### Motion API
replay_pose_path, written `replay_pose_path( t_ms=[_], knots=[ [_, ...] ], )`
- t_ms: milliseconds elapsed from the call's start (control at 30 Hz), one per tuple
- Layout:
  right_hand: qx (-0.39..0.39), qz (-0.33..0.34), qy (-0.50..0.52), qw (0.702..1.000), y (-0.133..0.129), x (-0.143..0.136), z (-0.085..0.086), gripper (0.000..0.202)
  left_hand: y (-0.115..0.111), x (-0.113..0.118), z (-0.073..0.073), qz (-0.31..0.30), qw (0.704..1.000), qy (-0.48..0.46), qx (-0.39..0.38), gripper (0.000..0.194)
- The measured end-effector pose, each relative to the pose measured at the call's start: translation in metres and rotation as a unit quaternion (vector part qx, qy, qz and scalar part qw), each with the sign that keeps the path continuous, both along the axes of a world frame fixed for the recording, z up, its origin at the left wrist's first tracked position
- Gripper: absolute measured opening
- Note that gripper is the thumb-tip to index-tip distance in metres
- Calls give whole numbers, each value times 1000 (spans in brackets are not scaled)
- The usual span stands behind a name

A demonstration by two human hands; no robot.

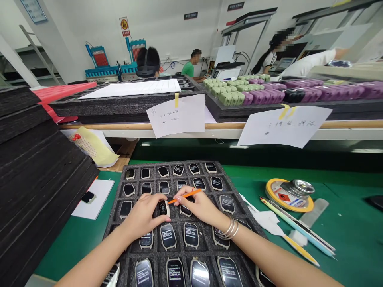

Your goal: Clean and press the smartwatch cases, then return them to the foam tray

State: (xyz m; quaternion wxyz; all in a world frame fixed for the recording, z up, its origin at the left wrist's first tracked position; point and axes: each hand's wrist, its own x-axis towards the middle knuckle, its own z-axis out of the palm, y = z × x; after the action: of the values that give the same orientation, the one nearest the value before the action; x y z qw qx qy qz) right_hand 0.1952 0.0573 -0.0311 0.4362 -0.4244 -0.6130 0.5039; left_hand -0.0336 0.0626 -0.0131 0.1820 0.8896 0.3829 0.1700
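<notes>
The left hand (149, 209) is closed in a small pinch, with its thumb and fingers around a watch (163, 208) with no strap. The watch is turned a bit on its side, in or just above its pocket in the black foam tray (154, 175). The right hand (193, 203) holds an orange stick (191, 193) like a pencil. Its tip is at the watch's side, but I cannot tell if it touches.

To do this well, I think the left hand should grip low and firm, so the watch does not slip or spin. The right hand should push softly and straight, and keep the tip off the glass so it does not scratch. It may help to rest the right wrist, without bumping the other watches (168, 236) around the hands.

Left of the hands, one more watch (88, 197) lies on white paper (103, 195). Right of them, a yellow tin (271, 187) and a brush (299, 249) are on the green table (353, 235).
</notes>
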Motion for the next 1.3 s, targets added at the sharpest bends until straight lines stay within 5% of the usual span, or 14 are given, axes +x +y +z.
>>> replay_pose_path(
  t_ms=[700,867,1300],
  knots=[
    [58,-5,-64,996,-4,-4,-2,19,10,2,6,-19,999,1,-40,39],
    [54,-31,-44,997,5,0,-8,18,28,11,0,-21,1000,-8,-13,13],
    [103,-62,-53,991,47,12,-17,25,88,35,2,-57,997,-3,46,25]
  ],
)
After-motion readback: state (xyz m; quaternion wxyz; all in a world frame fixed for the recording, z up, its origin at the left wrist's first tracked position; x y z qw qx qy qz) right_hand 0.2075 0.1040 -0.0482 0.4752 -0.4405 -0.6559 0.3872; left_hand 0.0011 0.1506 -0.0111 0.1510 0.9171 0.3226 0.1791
